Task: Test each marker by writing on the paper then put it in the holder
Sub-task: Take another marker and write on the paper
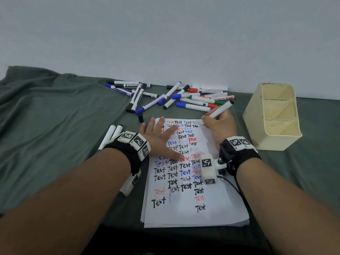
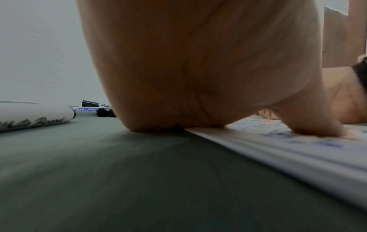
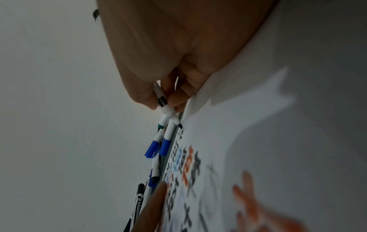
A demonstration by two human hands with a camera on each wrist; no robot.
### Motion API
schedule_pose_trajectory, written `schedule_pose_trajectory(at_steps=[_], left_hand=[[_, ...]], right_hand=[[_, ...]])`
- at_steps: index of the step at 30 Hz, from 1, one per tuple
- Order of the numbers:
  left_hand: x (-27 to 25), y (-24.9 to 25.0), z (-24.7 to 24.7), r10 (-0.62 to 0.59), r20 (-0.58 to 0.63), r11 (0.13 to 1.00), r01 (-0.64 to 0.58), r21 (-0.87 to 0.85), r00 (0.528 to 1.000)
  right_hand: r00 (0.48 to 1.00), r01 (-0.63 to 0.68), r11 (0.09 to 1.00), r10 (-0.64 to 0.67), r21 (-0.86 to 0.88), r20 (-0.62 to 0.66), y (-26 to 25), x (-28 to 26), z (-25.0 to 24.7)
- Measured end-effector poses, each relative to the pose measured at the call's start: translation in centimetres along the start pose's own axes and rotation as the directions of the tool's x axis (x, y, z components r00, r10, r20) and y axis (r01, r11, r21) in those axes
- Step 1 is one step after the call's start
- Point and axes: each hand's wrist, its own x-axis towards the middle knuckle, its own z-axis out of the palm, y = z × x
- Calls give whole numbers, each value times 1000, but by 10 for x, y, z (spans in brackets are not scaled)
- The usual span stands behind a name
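While lying flat with fingers spread, the left hand [image 1: 159,137] presses on the white paper stack covered in "Test" words [image 1: 185,205]. At the stack's far right corner, the right hand [image 1: 220,126] pinches a white uncapped black-tipped marker [image 1: 219,110], tip at the sheet. Right of the paper stands the cream plastic holder [image 1: 276,140]; beyond lies the pile of loose markers [image 1: 193,96].

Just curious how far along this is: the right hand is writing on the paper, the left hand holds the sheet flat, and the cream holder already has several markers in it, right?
Not quite: in the head view the cream holder has no markers in it. The rest stands: the right hand writes with a marker on the paper, and the left hand presses it flat.
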Motion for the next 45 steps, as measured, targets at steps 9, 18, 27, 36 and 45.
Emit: schedule_pose_trajectory(at_steps=[9, 18, 27, 36, 45], left_hand=[[0, 0, 1, -2, -3, 1000, 2, -4, 1000], [0, 0, 1, -2, 2, 1000, 2, 1, 1000], [-2, 0, 0, -1, 0, 1000, 1, -6, 1000], [-4, 2, -1, 0, -6, 1000, 0, 5, 1000], [-3, 2, -1, 0, -2, 1000, 0, 9, 1000]], right_hand=[[999, 16, 1000, -15, 23, -50, 0, -1, -1], [1000, -1, 1000, 1, 7, -26, 1, 1, -1], [997, -12, 998, 16, 58, -79, 3, 1, -2], [997, -15, 998, 19, 56, -77, 1, 0, -3], [996, -27, 996, 34, 85, -80, 1, 0, -5]])
